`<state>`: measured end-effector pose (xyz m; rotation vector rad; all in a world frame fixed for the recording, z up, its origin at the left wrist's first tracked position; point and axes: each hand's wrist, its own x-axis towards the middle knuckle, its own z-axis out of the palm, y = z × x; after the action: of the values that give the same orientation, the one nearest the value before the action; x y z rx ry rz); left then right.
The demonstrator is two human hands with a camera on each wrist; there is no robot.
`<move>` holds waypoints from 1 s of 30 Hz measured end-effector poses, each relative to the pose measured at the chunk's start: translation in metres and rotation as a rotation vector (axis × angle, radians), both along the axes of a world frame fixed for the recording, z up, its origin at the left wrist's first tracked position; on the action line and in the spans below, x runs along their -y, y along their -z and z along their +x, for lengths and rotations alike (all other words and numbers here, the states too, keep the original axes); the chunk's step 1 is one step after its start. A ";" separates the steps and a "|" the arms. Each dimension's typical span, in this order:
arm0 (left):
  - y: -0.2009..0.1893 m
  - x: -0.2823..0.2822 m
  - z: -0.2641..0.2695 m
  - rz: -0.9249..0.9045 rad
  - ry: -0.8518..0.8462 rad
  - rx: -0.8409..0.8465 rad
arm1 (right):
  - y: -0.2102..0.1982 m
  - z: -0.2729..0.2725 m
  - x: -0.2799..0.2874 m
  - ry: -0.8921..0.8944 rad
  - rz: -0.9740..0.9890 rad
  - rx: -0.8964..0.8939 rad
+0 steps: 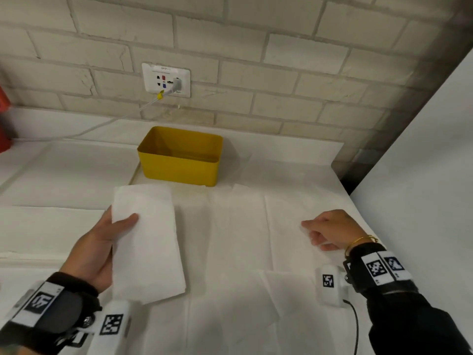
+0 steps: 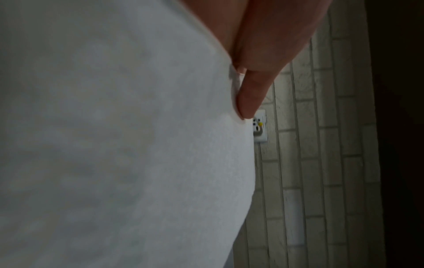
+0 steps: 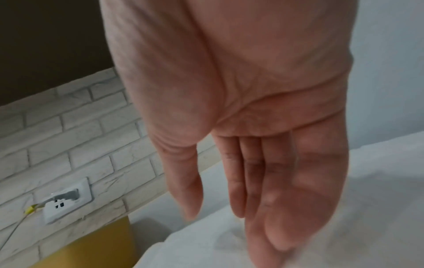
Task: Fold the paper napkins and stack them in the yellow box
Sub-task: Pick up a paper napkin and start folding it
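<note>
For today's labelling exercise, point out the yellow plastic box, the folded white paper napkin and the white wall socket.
yellow plastic box (image 1: 179, 170), head view, front wall.
folded white paper napkin (image 1: 151, 242), head view, middle of its top face.
white wall socket (image 1: 166, 80), head view, faceplate.

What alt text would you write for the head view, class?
A left hand holds a folded white napkin over a white table, while the right hand rests on flat napkins. An empty yellow box stands behind.

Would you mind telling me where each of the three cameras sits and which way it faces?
Head: above, facing forward and down at the yellow box; shows the left hand gripping a folded napkin and the right hand.
Left wrist: along the hand; a fingertip against napkin.
Right wrist: along the open palm toward the wall.
Shared: the wall socket appears in all three views.
</note>
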<state>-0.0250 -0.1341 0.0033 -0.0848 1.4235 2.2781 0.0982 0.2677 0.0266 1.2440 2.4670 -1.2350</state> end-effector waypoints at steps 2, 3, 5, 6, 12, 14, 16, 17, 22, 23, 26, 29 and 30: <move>0.000 -0.015 0.004 0.007 0.041 -0.004 | 0.006 0.008 0.001 0.018 0.013 0.022; 0.000 -0.023 0.006 0.013 0.067 -0.006 | 0.009 0.011 0.003 0.017 0.034 0.029; -0.001 -0.037 0.009 0.024 0.104 -0.001 | 0.013 0.011 0.007 0.013 0.057 0.026; 0.000 -0.043 0.009 0.032 0.121 -0.001 | 0.016 0.010 0.009 0.007 0.058 0.016; 0.000 -0.056 0.008 0.042 0.153 -0.009 | 0.025 0.017 0.010 0.066 0.126 -0.148; 0.002 -0.055 0.007 0.037 0.147 0.003 | 0.022 0.021 0.009 0.078 0.105 -0.201; 0.003 -0.053 0.007 0.026 0.141 0.012 | 0.018 0.026 0.008 0.052 0.009 -0.281; 0.004 -0.051 0.008 0.022 0.138 0.014 | 0.017 0.028 0.006 0.029 -0.044 -0.318; 0.006 -0.043 0.008 0.025 0.125 0.020 | 0.019 0.044 -0.013 -0.036 -0.116 -0.210; 0.007 -0.042 0.008 0.027 0.124 0.022 | 0.020 0.047 -0.018 -0.057 -0.090 -0.141; 0.007 -0.044 0.008 0.020 0.131 0.023 | 0.017 0.056 -0.031 -0.027 -0.146 -0.155; 0.006 -0.052 0.011 -0.013 0.163 0.004 | 0.014 0.061 -0.038 0.008 -0.122 -0.178; 0.005 -0.056 0.012 -0.020 0.173 -0.002 | 0.014 0.062 -0.039 0.004 -0.079 -0.153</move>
<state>-0.0128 -0.0785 -0.0019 0.0334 1.3978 2.1240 0.1597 0.3072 0.0127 1.1772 2.4904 -1.4652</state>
